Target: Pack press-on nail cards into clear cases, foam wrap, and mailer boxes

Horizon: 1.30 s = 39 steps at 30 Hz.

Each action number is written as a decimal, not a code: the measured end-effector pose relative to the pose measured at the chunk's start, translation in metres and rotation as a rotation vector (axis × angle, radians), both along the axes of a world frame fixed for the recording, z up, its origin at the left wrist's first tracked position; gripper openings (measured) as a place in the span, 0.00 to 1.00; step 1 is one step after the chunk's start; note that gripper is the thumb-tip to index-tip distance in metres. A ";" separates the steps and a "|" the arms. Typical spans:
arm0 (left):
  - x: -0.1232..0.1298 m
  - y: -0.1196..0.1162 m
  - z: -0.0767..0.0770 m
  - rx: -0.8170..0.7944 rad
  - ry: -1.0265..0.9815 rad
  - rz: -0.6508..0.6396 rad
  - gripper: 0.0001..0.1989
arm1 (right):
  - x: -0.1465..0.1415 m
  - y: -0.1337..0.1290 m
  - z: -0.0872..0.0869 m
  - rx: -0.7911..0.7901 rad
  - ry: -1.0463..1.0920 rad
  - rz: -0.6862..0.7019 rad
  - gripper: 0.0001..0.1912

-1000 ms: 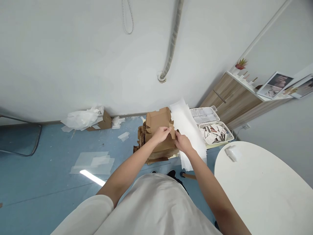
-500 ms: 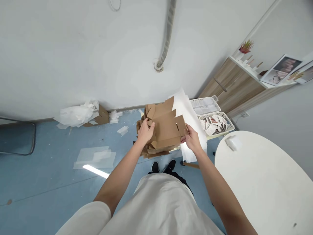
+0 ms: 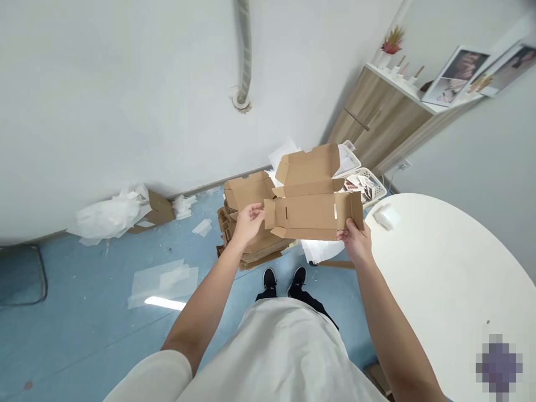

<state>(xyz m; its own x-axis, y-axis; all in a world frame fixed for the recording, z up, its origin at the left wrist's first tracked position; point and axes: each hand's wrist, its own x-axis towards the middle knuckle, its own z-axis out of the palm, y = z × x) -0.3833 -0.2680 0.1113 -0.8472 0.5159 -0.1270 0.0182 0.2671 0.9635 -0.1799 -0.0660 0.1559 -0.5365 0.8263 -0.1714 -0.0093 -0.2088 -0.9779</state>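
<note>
An unfolded cardboard box (image 3: 310, 212), with its flaps, slots and lid panel spread out, is held up in front of me. My right hand (image 3: 355, 237) grips its right end flap, thumb on top and fingers beneath. At the other end, my left hand (image 3: 250, 224) has its fingers half curled and apart, with the fingertips right beside the left flap. Whether they touch it is hard to see. Below and to the left lies a stack of flattened cardboard boxes (image 3: 251, 192), partly hidden by the left hand and the raised box.
A white round table (image 3: 439, 268) stands at the right with a small white item (image 3: 387, 216) on it. Behind the raised box are a white basket (image 3: 380, 190) of small packets and a wooden cabinet (image 3: 385, 106). Plastic wrapping (image 3: 113, 215) lies by the wall.
The unfolded box has come up off the stack and moved right with my right hand. My left hand stays over the stack, its grip loosened. The view has shifted somewhat to the right.
</note>
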 end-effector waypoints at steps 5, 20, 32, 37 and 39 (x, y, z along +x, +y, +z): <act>0.035 0.051 -0.009 0.001 -0.022 -0.142 0.18 | 0.058 0.010 -0.006 -0.037 0.012 -0.131 0.16; 0.240 0.209 0.015 -0.184 0.463 -0.776 0.10 | 0.338 0.038 -0.043 0.054 -0.204 -0.654 0.17; 0.346 0.272 -0.026 -0.293 0.448 -0.950 0.12 | 0.446 0.034 -0.094 0.011 -0.583 -0.667 0.12; 0.352 0.291 -0.041 -0.352 0.479 -0.953 0.16 | 0.444 0.032 -0.113 -0.039 -0.545 -0.645 0.19; 0.352 0.298 -0.046 -0.368 0.484 -0.977 0.16 | 0.440 0.032 -0.119 -0.046 -0.552 -0.642 0.19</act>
<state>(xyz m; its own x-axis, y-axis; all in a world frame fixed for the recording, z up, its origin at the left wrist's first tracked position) -0.0311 0.0298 0.0655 -0.1075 0.9784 -0.1766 0.7194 0.1992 0.6654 0.2602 -0.0344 0.0373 0.2051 0.9277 -0.3120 0.3362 -0.3662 -0.8677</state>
